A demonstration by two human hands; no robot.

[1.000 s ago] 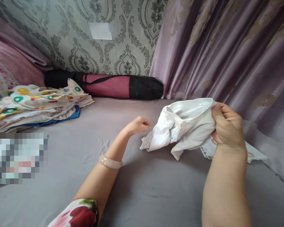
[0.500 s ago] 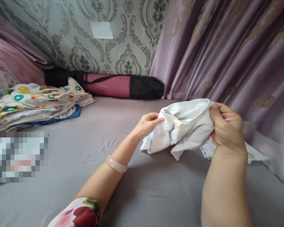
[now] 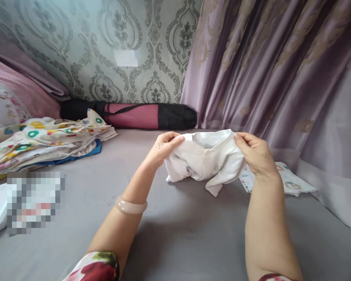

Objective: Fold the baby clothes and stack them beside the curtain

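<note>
smooth grey cloth sheet (image 3: 193, 238): spread wide and flat under everything, lightly wrinkled near middle, shadowed between forearms
patterned grey-green wallpaper (image 3: 163, 41): dark damask motifs, rising behind sheet
small white rectangular paper (image 3: 125, 58): up on wallpaper, slightly tilted
shiny purple fabric curtain (image 3: 236, 66): hanging in folds at right, gold-brown floral patches
long pink-and-black cylindrical bag (image 3: 131, 116): lying along foot of wall, black strap across
rumpled multicoloured cloth pile (image 3: 46, 136): stacked at left on sheet, ring prints on top, blue layer peeking out below
pixelated flat item (image 3: 36, 203): near left edge, in front of pile, blurred out, can't tell contents
white printed flat cloth (image 3: 295, 183): on sheet at right, partly behind right hand
white soft-cloth garment (image 3: 206, 162): stretched between both hands, above mid-sheet, neck opening upward, lower edge drooping; can't tell if touching sheet
left hand (image 3: 167, 147): pinched closed on garment's left top edge; pale bangle (image 3: 131, 205) on forearm
right hand (image 3: 256, 153): pinched closed on right top edge, thumb foremost
</note>
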